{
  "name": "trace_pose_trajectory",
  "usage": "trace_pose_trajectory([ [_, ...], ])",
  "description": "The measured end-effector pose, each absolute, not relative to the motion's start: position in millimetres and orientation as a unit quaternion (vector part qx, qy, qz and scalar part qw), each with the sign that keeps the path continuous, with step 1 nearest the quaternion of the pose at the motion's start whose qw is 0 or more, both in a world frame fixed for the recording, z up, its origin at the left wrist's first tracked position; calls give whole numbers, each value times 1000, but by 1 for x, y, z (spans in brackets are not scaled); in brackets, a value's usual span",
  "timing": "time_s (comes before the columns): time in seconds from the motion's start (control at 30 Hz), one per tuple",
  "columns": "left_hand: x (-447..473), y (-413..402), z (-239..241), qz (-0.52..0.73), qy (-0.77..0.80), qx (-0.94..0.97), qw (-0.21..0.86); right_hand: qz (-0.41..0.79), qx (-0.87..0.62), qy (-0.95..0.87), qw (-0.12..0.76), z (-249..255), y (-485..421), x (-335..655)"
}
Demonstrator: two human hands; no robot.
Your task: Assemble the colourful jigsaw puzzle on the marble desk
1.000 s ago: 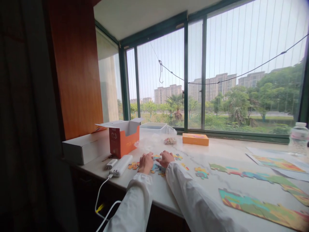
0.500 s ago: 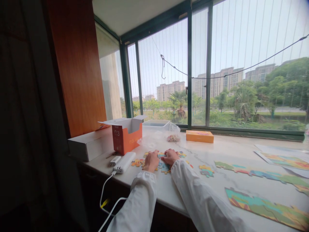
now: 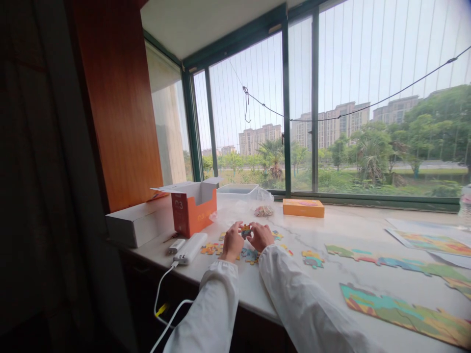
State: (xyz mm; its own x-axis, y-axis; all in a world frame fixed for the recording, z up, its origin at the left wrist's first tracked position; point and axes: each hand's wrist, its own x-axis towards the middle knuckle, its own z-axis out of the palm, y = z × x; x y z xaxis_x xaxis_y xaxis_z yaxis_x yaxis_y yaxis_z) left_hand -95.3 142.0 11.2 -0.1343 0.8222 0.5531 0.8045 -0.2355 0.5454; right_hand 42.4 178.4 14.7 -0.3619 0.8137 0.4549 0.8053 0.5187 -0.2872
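Between my left hand point(image 3: 233, 241) and my right hand point(image 3: 261, 236) a puzzle piece point(image 3: 246, 231) is held up off the table, dark blue with an orange edge. The fingers of both hands close on its sides. Below and around my hands lie loose puzzle pieces point(image 3: 209, 248), orange, yellow and blue, partly hidden by the hands. A small joined group of pieces point(image 3: 312, 259) rests to the right. Farther right are a joined puzzle strip point(image 3: 390, 262) and, nearer me, a second joined section point(image 3: 405, 314).
An open orange box point(image 3: 195, 211) and a white box point(image 3: 136, 225) stand at the left, near a white power bank point(image 3: 190, 248) with a cable. Toward the window are a white tray point(image 3: 237, 189), a bag of rubber bands point(image 3: 264, 211) and a flat orange box point(image 3: 303, 208). Printed sheets point(image 3: 434, 240) lie right.
My hands have come up slightly from the pieces on the table, and a puzzle piece is now raised between their fingers. The view has shifted a little.
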Motion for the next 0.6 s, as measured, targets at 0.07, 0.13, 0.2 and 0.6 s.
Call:
trace_pose_trajectory([
  [0.07, -96, 141, 12, 432, 617, 658, -13, -16, -488, -829, 271, 21, 173, 41],
  [0.13, -98, 140, 12, 422, 621, 660, -26, -42, -479, -838, 258, 29, 168, 41],
  [0.2, -100, 139, 13, 409, 629, 661, -18, -66, -463, -848, 249, 37, 162, 40],
  [0.6, -99, 138, 14, 398, 561, 725, -37, -214, -385, -851, 285, 84, 144, 133],
])
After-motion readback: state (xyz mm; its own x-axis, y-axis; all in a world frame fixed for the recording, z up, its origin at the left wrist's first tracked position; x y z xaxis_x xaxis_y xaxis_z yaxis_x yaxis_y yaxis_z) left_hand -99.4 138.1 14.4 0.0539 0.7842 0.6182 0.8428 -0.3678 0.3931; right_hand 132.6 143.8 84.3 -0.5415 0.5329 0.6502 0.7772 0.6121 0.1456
